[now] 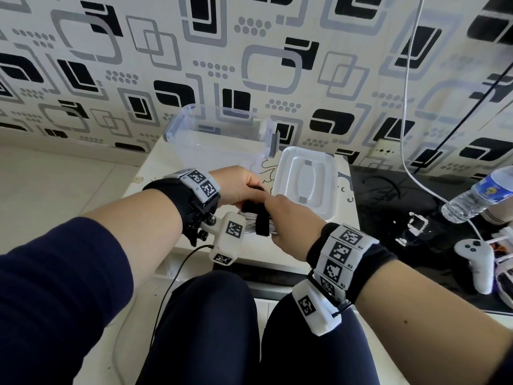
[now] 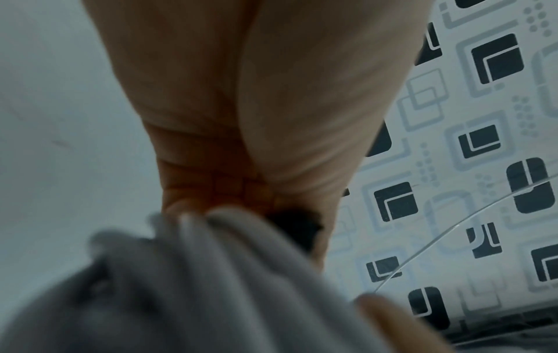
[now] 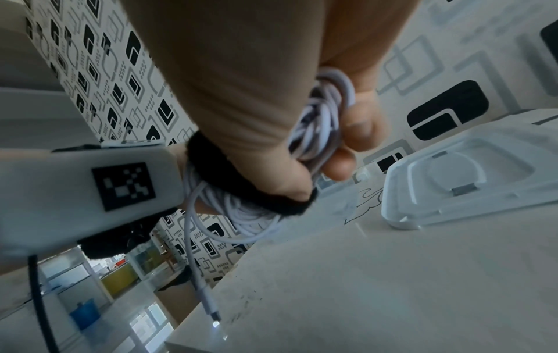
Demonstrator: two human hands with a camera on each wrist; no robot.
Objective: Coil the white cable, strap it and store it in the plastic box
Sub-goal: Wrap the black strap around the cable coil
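Note:
The coiled white cable (image 1: 249, 221) hangs between both hands above the white table's near edge. A black strap (image 1: 262, 223) is wrapped around the coil. My left hand (image 1: 249, 190) pinches the strap's upper end, with blurred cable strands (image 2: 211, 250) and a bit of strap (image 2: 297, 228) at its fingertips. My right hand (image 1: 277, 215) grips the coil (image 3: 314, 124) with curled fingers, its thumb lying on the strap (image 3: 250, 191). The cable's plug end (image 3: 211, 310) dangles free. The clear plastic box (image 1: 177, 126) stands open behind the hands, its lid (image 1: 330, 168) lying beside it.
A water bottle (image 1: 477, 195) and a white game controller (image 1: 476, 259) lie on the black glossy surface (image 1: 402, 207) at right. Another white cord (image 1: 408, 107) hangs down the patterned wall. A black wire (image 1: 172, 284) runs from the left wrist camera past my knees.

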